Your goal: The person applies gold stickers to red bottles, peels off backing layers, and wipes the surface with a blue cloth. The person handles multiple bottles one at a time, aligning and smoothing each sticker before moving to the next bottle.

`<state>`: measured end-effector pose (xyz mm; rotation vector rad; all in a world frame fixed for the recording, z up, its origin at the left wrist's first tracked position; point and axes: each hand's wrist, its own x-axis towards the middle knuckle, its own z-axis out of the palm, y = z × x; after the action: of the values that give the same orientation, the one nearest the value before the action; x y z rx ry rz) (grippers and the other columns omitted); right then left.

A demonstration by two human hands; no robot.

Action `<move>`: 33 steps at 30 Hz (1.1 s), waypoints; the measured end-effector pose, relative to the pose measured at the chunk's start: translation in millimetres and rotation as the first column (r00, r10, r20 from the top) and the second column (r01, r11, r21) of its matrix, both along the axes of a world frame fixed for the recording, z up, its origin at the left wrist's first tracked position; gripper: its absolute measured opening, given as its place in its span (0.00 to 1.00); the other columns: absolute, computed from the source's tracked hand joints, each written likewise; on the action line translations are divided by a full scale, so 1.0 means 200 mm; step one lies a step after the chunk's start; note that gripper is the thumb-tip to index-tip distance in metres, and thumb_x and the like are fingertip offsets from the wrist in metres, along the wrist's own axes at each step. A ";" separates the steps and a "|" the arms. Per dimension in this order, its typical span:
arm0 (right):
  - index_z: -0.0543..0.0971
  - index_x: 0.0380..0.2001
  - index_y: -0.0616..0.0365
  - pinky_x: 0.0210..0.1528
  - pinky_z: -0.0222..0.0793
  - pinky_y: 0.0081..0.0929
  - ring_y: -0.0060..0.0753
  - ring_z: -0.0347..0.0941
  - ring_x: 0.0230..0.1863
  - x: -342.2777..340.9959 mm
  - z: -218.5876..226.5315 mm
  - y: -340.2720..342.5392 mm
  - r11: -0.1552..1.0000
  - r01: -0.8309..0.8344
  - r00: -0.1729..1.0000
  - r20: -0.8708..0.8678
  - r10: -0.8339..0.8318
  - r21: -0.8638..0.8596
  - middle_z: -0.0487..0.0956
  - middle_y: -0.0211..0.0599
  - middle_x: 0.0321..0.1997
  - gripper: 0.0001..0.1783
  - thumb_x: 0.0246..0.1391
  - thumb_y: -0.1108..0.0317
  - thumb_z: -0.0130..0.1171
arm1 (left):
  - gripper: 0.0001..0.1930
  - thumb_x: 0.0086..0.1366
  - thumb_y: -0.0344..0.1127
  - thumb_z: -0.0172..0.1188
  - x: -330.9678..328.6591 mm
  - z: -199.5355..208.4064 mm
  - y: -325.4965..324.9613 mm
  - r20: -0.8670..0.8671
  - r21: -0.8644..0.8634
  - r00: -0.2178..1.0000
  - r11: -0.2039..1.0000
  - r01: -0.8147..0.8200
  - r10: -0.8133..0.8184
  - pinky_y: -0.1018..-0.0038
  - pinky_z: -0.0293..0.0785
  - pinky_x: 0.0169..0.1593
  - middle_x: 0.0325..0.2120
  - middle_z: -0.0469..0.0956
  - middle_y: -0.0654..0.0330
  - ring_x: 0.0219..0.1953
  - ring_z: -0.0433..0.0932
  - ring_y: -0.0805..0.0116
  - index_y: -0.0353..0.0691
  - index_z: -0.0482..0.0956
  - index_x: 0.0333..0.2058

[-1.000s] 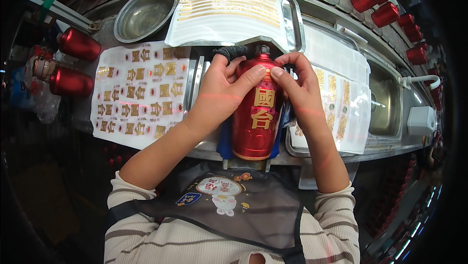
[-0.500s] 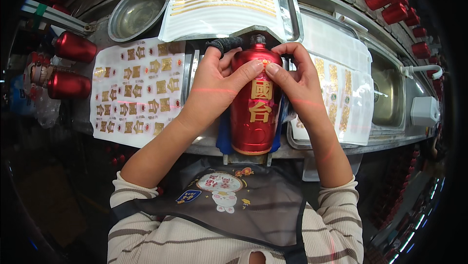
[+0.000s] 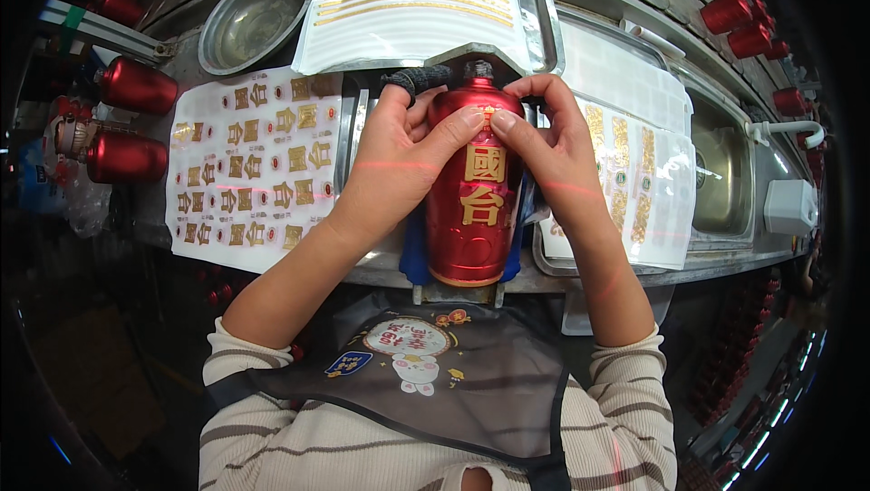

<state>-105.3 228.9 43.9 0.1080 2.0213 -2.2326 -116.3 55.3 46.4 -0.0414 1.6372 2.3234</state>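
A shiny red bottle (image 3: 467,228) with large raised gold characters lies tilted in a holder with blue padding (image 3: 414,251), its dark threaded neck (image 3: 478,71) pointing away from me. My left hand (image 3: 403,142) grips the bottle's upper left side, thumb pressed on its front below the shoulder. From the other side my right hand (image 3: 548,142) holds it, thumb tip close to the left thumb. Between the two thumbs shows a small gold decal (image 3: 488,117), partly covered. Black sleeves wrap a left-hand finger (image 3: 421,80). The fingers behind the bottle are partly hidden.
Sheets of gold character decals (image 3: 249,169) lie to the left, and others (image 3: 634,183) to the right. Gold strips on a white sheet (image 3: 412,1) sit behind, beside a metal bowl (image 3: 254,19). At right is a sink (image 3: 725,174); red bottles (image 3: 127,157) stand at left.
Both thumbs stay pressed on the bottle with only a very slight shift. At the upper right and upper left, red bottles in the background have changed position along the line.
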 end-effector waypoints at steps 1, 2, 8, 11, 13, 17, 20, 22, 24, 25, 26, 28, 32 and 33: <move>0.69 0.48 0.59 0.26 0.70 0.13 0.17 0.78 0.27 0.00 0.00 0.00 1.000 0.001 1.000 -0.001 -0.001 0.000 0.80 0.35 0.34 0.20 0.56 0.68 0.66 | 0.24 0.62 0.34 0.69 0.00 0.00 0.00 -0.005 -0.010 1.000 1.000 -0.006 0.006 0.73 0.76 0.55 0.50 0.76 0.46 0.52 0.77 0.67 0.30 0.64 0.47; 0.70 0.48 0.59 0.26 0.70 0.13 0.17 0.78 0.27 0.00 0.00 0.00 1.000 0.003 1.000 -0.003 -0.003 0.000 0.80 0.35 0.34 0.20 0.56 0.68 0.66 | 0.24 0.62 0.34 0.69 0.00 0.00 0.00 -0.010 -0.019 1.000 1.000 -0.012 0.012 0.72 0.76 0.55 0.50 0.76 0.46 0.52 0.77 0.67 0.30 0.64 0.47; 0.70 0.48 0.59 0.28 0.71 0.13 0.17 0.78 0.28 0.00 0.00 0.01 1.000 0.011 1.000 0.016 -0.011 0.022 0.80 0.35 0.36 0.20 0.56 0.68 0.66 | 0.24 0.62 0.35 0.70 0.00 0.00 0.01 -0.010 -0.042 1.000 0.999 -0.013 0.013 0.72 0.78 0.52 0.49 0.76 0.46 0.50 0.78 0.67 0.30 0.64 0.45; 0.70 0.49 0.59 0.29 0.71 0.13 0.18 0.78 0.30 0.01 0.00 0.01 0.999 -0.008 1.000 -0.001 0.008 0.033 0.80 0.36 0.38 0.21 0.56 0.68 0.66 | 0.24 0.62 0.34 0.70 0.00 0.02 0.01 -0.009 -0.062 1.000 0.998 -0.002 0.001 0.73 0.79 0.51 0.49 0.76 0.45 0.49 0.79 0.67 0.29 0.63 0.44; 0.70 0.48 0.59 0.30 0.71 0.13 0.18 0.78 0.31 0.00 0.01 0.01 1.000 -0.020 1.000 0.014 0.020 0.002 0.79 0.36 0.39 0.20 0.56 0.68 0.66 | 0.24 0.62 0.35 0.70 0.00 0.01 0.01 -0.006 -0.071 1.000 0.997 -0.017 0.017 0.73 0.79 0.50 0.48 0.77 0.46 0.48 0.79 0.67 0.28 0.64 0.44; 0.72 0.45 0.59 0.33 0.71 0.14 0.17 0.76 0.33 -0.03 0.01 0.05 0.999 -0.008 0.997 0.078 0.012 -0.046 0.77 0.33 0.40 0.18 0.57 0.66 0.66 | 0.25 0.62 0.37 0.70 -0.05 0.07 0.01 0.051 -0.069 0.999 0.997 0.024 -0.020 0.74 0.78 0.48 0.45 0.78 0.47 0.46 0.80 0.68 0.27 0.65 0.45; 0.73 0.43 0.59 0.36 0.71 0.15 0.17 0.75 0.36 -0.03 0.03 0.03 0.999 -0.001 0.999 0.050 -0.001 0.036 0.76 0.31 0.41 0.15 0.58 0.65 0.65 | 0.26 0.62 0.38 0.70 -0.06 0.04 0.02 -0.050 -0.125 0.998 0.992 0.032 -0.039 0.74 0.78 0.47 0.43 0.79 0.48 0.44 0.80 0.68 0.26 0.65 0.46; 0.74 0.43 0.58 0.37 0.71 0.15 0.18 0.74 0.37 -0.02 0.03 0.02 0.997 0.001 1.000 0.023 -0.003 0.083 0.75 0.30 0.42 0.14 0.58 0.64 0.64 | 0.26 0.62 0.38 0.70 -0.06 0.03 0.01 -0.054 -0.135 0.998 0.990 0.038 -0.046 0.74 0.78 0.48 0.43 0.79 0.48 0.44 0.80 0.67 0.26 0.65 0.47; 0.74 0.43 0.58 0.38 0.71 0.16 0.18 0.74 0.38 -0.02 0.03 0.02 0.996 0.001 1.000 0.007 -0.002 0.086 0.75 0.30 0.42 0.14 0.59 0.63 0.64 | 0.27 0.61 0.38 0.70 -0.06 0.03 0.02 -0.054 -0.122 0.998 0.992 0.034 -0.041 0.74 0.78 0.48 0.43 0.79 0.47 0.44 0.80 0.67 0.25 0.65 0.46; 0.74 0.43 0.58 0.39 0.71 0.16 0.18 0.73 0.39 -0.02 0.03 0.02 0.998 -0.006 1.000 0.021 0.005 0.069 0.75 0.30 0.42 0.14 0.59 0.63 0.63 | 0.27 0.61 0.38 0.70 -0.06 0.02 0.02 -0.052 -0.104 0.998 0.994 0.026 -0.032 0.74 0.79 0.47 0.43 0.79 0.47 0.44 0.80 0.67 0.25 0.65 0.46; 0.74 0.43 0.58 0.41 0.71 0.17 0.18 0.73 0.41 -0.02 0.03 0.02 0.998 -0.014 0.999 0.034 0.012 0.053 0.75 0.30 0.43 0.14 0.60 0.63 0.63 | 0.27 0.61 0.38 0.71 -0.06 0.03 0.02 -0.051 -0.086 0.998 0.996 0.019 -0.023 0.74 0.79 0.47 0.42 0.79 0.47 0.44 0.80 0.67 0.25 0.65 0.46; 0.74 0.44 0.59 0.47 0.69 0.19 0.19 0.72 0.45 -0.02 0.01 0.04 1.000 -0.017 0.999 0.031 0.016 0.023 0.75 0.31 0.44 0.14 0.60 0.63 0.61 | 0.27 0.60 0.38 0.71 -0.05 0.04 0.03 -0.040 -0.127 0.999 0.991 0.030 -0.035 0.74 0.79 0.47 0.43 0.79 0.46 0.45 0.80 0.66 0.26 0.64 0.45; 0.73 0.53 0.60 0.31 0.58 0.14 0.12 0.64 0.30 0.04 -0.01 0.05 0.998 0.016 1.000 -0.026 -0.014 0.064 0.75 0.27 0.38 0.19 0.62 0.63 0.57 | 0.28 0.59 0.38 0.72 -0.06 0.04 0.01 -0.045 -0.152 0.995 0.985 0.076 -0.083 0.74 0.80 0.47 0.45 0.78 0.44 0.47 0.80 0.66 0.27 0.62 0.43; 0.72 0.56 0.60 0.21 0.54 0.10 0.07 0.60 0.20 0.06 -0.02 0.04 0.995 0.033 0.999 -0.039 -0.029 0.095 0.75 0.24 0.34 0.21 0.63 0.63 0.55 | 0.28 0.59 0.37 0.73 -0.05 0.03 0.01 -0.020 -0.152 0.998 0.986 0.064 -0.068 0.73 0.80 0.48 0.46 0.77 0.44 0.48 0.79 0.66 0.27 0.61 0.43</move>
<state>-93.6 237.6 40.9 0.1074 2.1609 -2.1717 -125.8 56.4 52.6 0.0090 1.7965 2.1556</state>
